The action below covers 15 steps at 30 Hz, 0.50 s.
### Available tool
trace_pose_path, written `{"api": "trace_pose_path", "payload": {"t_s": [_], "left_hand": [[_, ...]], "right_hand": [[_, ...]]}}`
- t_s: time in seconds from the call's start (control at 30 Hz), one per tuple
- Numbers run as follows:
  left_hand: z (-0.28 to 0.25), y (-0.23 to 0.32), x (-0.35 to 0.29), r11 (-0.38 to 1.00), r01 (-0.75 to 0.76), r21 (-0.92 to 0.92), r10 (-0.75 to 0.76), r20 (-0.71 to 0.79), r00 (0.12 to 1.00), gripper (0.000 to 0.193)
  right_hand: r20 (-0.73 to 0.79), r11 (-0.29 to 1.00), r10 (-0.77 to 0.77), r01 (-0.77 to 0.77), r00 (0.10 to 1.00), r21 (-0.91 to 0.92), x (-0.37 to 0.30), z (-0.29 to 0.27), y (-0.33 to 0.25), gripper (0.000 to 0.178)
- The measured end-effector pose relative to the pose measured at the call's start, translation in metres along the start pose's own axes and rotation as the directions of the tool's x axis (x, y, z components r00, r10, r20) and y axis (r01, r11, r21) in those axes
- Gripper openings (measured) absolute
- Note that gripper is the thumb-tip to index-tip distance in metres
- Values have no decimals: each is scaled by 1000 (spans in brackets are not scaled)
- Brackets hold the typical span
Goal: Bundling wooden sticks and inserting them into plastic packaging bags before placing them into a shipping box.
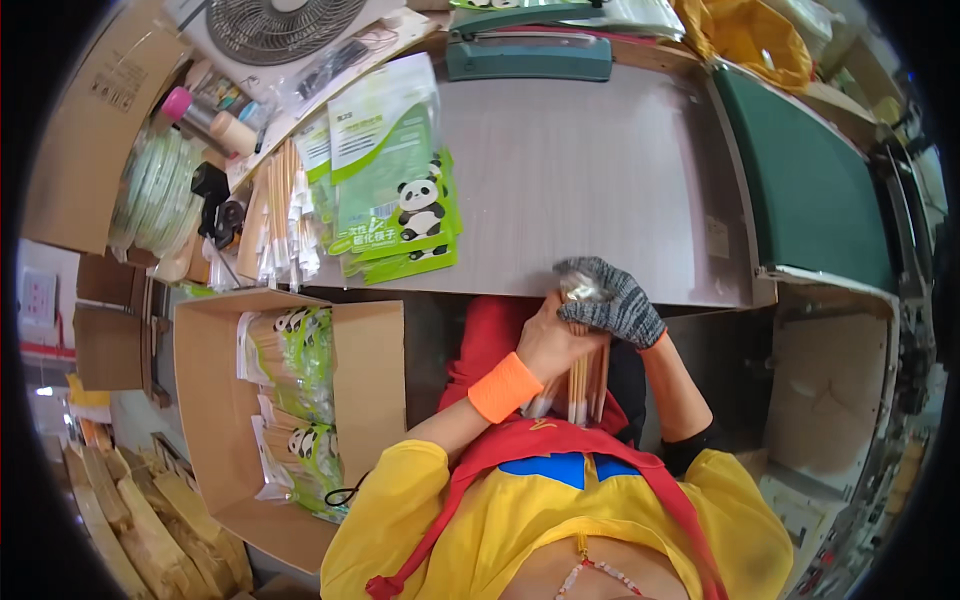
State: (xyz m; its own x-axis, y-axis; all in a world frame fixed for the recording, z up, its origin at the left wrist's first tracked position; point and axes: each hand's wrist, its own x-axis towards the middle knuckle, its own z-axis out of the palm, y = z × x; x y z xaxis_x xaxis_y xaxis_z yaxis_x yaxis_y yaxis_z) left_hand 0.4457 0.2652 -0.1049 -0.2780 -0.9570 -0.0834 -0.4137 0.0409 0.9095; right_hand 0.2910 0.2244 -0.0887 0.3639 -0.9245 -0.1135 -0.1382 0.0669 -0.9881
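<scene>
A bundle of wooden chopsticks (579, 385) in clear sleeves hangs down over my lap, just off the near table edge. Around its upper part wraps my bare left hand (555, 340), with an orange band on the wrist. My right hand (618, 300), in a dark grey knit glove, closes over the bundle's top end, where shiny crinkled clear plastic (578, 286) shows between the hands. Flat green-and-white panda-printed pouches (395, 180) lie stacked on the table's left side. Beside them is a pile of sleeved chopsticks (283, 215).
An open cardboard box (368, 380) at my left holds several filled panda pouches (300, 450). A green bag sealer (530, 58) stands at the table's (590, 170) far edge. A fan (282, 25), a pink-lidded bottle (188, 108) and a green panel (810, 180) flank the worktop.
</scene>
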Motion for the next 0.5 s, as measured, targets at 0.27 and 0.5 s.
{"api": "trace_pose_path", "payload": {"t_s": [0.27,0.5], "left_hand": [[-210,-26,30,919,-182,350,178,43,983,19],[-292,-110,74,683,-120,720,83,87,993,23]], "right_hand": [[-42,963,70,-56,997,265,-12,-8,16,29],[-25,973,20,-13,999,230,0,10,10,29]]}}
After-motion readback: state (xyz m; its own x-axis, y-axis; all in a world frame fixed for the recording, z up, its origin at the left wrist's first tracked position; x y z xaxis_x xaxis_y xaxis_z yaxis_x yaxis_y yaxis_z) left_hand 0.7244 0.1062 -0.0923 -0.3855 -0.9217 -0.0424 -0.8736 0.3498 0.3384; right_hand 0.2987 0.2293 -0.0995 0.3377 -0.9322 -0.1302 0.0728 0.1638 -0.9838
